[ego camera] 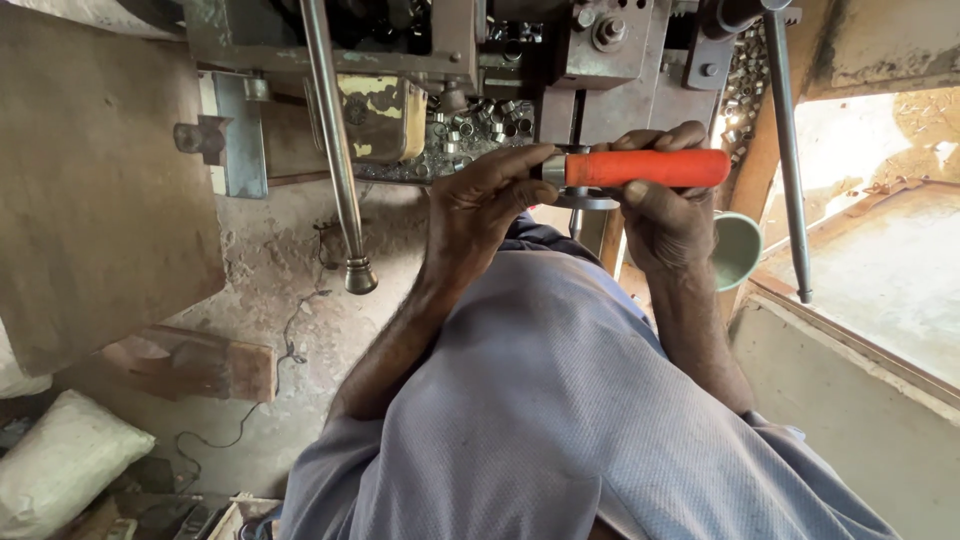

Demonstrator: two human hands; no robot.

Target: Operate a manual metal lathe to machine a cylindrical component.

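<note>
An orange-handled tool (645,168) is held crosswise in front of a grey metal machine (520,60), near the middle of the view. The right hand (665,205) is closed around the orange handle, with the fingers curled over its top and the thumb pressed along its lower edge. The left hand (490,195) is closed at the metal collar where the handle ends; the collar is pinched between the thumb and the fingertips. Neither hand is open at all.

The handle is seen as a smooth, round, bright orange cylinder, lying almost level, with a silver ferrule at its left end. The working end of the tool is hidden behind the left hand, so its shape cannot be told. A flat metal disc (585,202) is seen just below the ferrule, between the 2 hands.

Behind the hands, a tray of small shiny metal rings (480,125) is seen on the machine. A long steel lever with a knob (335,150) hangs to the left of the hands, and a thinner rod (787,150) to the right. A pale green bowl (738,248) is partly seen beside the right wrist. The lower part of the view is filled by the person's blue-grey garment (560,420).
</note>
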